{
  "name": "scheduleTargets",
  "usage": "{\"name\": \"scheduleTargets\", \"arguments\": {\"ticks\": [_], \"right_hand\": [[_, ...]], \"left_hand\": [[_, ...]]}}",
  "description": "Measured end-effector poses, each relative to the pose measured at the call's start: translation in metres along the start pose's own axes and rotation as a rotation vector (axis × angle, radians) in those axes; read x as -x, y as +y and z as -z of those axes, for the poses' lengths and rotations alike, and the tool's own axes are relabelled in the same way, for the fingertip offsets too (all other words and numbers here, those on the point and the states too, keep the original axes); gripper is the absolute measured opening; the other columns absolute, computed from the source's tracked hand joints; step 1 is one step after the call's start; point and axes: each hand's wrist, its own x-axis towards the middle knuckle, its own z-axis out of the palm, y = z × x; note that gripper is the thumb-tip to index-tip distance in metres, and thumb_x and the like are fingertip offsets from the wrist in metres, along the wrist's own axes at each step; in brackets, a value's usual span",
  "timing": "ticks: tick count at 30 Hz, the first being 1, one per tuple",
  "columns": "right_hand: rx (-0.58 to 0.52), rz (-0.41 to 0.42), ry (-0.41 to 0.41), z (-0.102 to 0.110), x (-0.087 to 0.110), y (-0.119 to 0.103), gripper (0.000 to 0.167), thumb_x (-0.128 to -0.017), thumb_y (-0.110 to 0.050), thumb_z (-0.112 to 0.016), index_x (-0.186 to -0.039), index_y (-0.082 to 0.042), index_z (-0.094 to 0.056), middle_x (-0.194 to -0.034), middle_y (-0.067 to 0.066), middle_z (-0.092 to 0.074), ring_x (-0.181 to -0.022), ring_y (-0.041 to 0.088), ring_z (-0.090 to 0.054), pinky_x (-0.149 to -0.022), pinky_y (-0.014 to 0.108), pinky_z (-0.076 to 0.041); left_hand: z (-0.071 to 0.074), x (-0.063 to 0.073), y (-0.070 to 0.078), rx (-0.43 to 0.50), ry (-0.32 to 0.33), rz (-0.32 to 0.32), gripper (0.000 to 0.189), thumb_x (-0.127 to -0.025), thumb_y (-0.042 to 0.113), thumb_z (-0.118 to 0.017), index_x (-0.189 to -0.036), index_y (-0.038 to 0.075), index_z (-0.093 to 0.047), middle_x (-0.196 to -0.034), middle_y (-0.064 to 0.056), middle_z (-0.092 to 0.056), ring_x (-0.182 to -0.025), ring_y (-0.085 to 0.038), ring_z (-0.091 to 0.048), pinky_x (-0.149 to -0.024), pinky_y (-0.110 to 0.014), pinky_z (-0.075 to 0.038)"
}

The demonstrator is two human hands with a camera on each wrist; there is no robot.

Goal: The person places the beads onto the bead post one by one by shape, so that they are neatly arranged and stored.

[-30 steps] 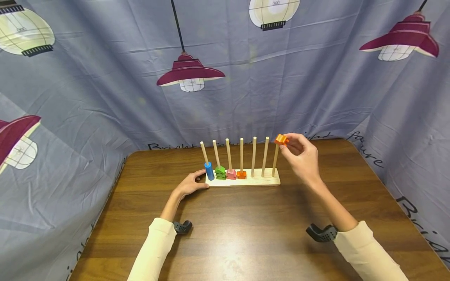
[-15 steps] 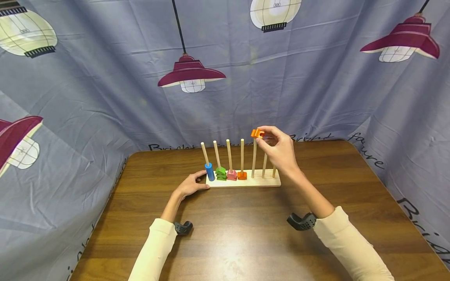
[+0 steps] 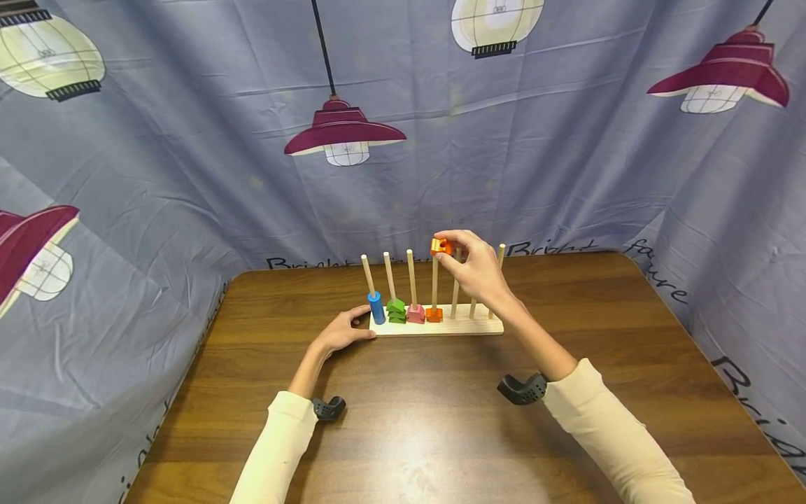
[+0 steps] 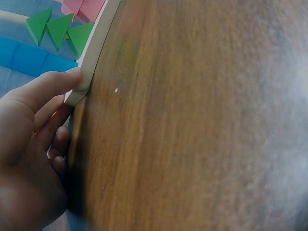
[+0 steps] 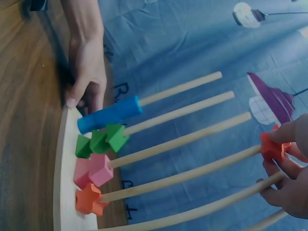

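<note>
A pale wooden peg board (image 3: 469, 326) stands on the table with several upright pegs. My left hand (image 3: 340, 331) grips its left end, thumb (image 4: 60, 81) along the front edge and fingers behind. Between thumb and fingertips my right hand (image 3: 475, 266) pinches an orange star block (image 5: 272, 147), right at the top of the fourth peg (image 3: 434, 280). Low on that same peg sits another orange star block (image 5: 89, 198). To its left, other pegs carry blue cylinder blocks (image 3: 376, 308), green triangle blocks (image 3: 396, 311) and pink blocks (image 3: 415, 314). The three pegs on the right bear no blocks.
The brown wooden table (image 3: 403, 413) extends in front of the board and to both sides. Behind it hangs a grey-blue curtain (image 3: 403, 196) printed with lamps. Bare peg tops stand close beside the right hand.
My right hand has carried the orange star block leftward from the rightmost peg's top to the fourth peg's top. The left hand has stayed on the board's end.
</note>
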Motion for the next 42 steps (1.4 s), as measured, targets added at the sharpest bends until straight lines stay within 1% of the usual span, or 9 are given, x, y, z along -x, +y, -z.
{"name": "scheduleTargets", "arguments": {"ticks": [3,9,14,18,21,27,33,38,42], "right_hand": [[0.027,-0.002,0.001,-0.003,-0.001,0.003,0.031,-0.089,-0.004,-0.075,-0.119,-0.004,-0.070,-0.096,0.010,-0.062,-0.074,0.022,-0.048,-0.065,0.028,-0.037],[-0.014,-0.050,0.046,-0.010,-0.001,0.006,0.032,-0.086,-0.005,-0.078,-0.115,-0.003,-0.068,-0.101,0.011,-0.069,-0.076,0.022,-0.054,-0.065,0.025,-0.040],[-0.125,-0.146,0.098,-0.018,0.007,0.015,0.033,-0.085,-0.008,-0.080,-0.114,-0.002,-0.066,-0.105,0.013,-0.068,-0.086,0.022,-0.059,-0.074,0.027,-0.047],[-0.235,-0.205,0.117,-0.027,0.015,0.025,0.036,-0.085,-0.007,-0.079,-0.117,0.000,-0.063,-0.110,0.016,-0.066,-0.098,0.026,-0.059,-0.086,0.035,-0.048],[-0.289,-0.249,0.113,-0.033,0.022,0.034,0.036,-0.085,-0.006,-0.078,-0.117,0.002,-0.062,-0.109,0.016,-0.064,-0.100,0.027,-0.057,-0.087,0.036,-0.046],[-0.365,-0.358,0.069,-0.046,0.039,0.051,0.032,-0.085,0.001,-0.076,-0.114,0.006,-0.062,-0.106,0.020,-0.063,-0.097,0.030,-0.059,-0.077,0.021,-0.048],[-0.365,-0.470,0.048,-0.066,0.057,0.084,0.031,-0.084,0.001,-0.075,-0.113,0.003,-0.064,-0.110,0.018,-0.063,-0.101,0.026,-0.056,-0.079,0.024,-0.047],[-0.406,-0.537,0.025,-0.073,0.066,0.096,0.030,-0.085,0.003,-0.073,-0.114,0.004,-0.064,-0.114,0.019,-0.064,-0.105,0.028,-0.058,-0.079,0.023,-0.047],[-0.411,-0.554,0.014,-0.075,0.070,0.101,0.029,-0.086,0.006,-0.071,-0.114,0.004,-0.065,-0.115,0.020,-0.066,-0.106,0.029,-0.060,-0.080,0.023,-0.049]], "left_hand": [[-0.001,-0.001,0.000,-0.001,-0.002,-0.007,0.070,-0.086,0.015,-0.077,-0.148,0.002,-0.047,-0.147,-0.021,-0.047,-0.124,-0.038,-0.044,-0.104,-0.051,-0.035],[-0.002,-0.001,0.000,-0.007,-0.002,-0.014,0.070,-0.086,0.014,-0.077,-0.148,0.001,-0.047,-0.147,-0.021,-0.046,-0.122,-0.038,-0.044,-0.104,-0.051,-0.036],[-0.002,-0.001,0.001,0.003,-0.006,-0.011,0.070,-0.086,0.013,-0.077,-0.148,0.002,-0.047,-0.148,-0.020,-0.046,-0.123,-0.038,-0.044,-0.104,-0.050,-0.035],[-0.003,-0.001,0.002,0.011,-0.009,-0.010,0.070,-0.086,0.013,-0.077,-0.148,0.003,-0.047,-0.149,-0.019,-0.045,-0.124,-0.038,-0.043,-0.104,-0.050,-0.035],[-0.003,0.000,0.002,0.003,-0.009,-0.015,0.069,-0.086,0.013,-0.076,-0.148,0.002,-0.047,-0.148,-0.020,-0.046,-0.123,-0.038,-0.044,-0.104,-0.051,-0.035],[-0.002,-0.001,0.002,0.007,-0.011,-0.004,0.070,-0.087,0.014,-0.076,-0.149,0.003,-0.046,-0.148,-0.020,-0.046,-0.124,-0.038,-0.043,-0.105,-0.051,-0.035],[-0.002,-0.001,0.002,-0.008,-0.014,-0.005,0.071,-0.087,0.015,-0.076,-0.149,0.002,-0.045,-0.149,-0.021,-0.045,-0.126,-0.039,-0.043,-0.105,-0.052,-0.035],[-0.002,0.000,0.001,-0.005,-0.009,0.006,0.071,-0.087,0.016,-0.077,-0.149,0.003,-0.046,-0.149,-0.020,-0.045,-0.127,-0.039,-0.043,-0.106,-0.051,-0.034],[-0.003,0.002,0.000,-0.006,-0.006,0.008,0.070,-0.087,0.017,-0.076,-0.149,0.003,-0.046,-0.149,-0.021,-0.045,-0.128,-0.040,-0.042,-0.106,-0.052,-0.034]]}}
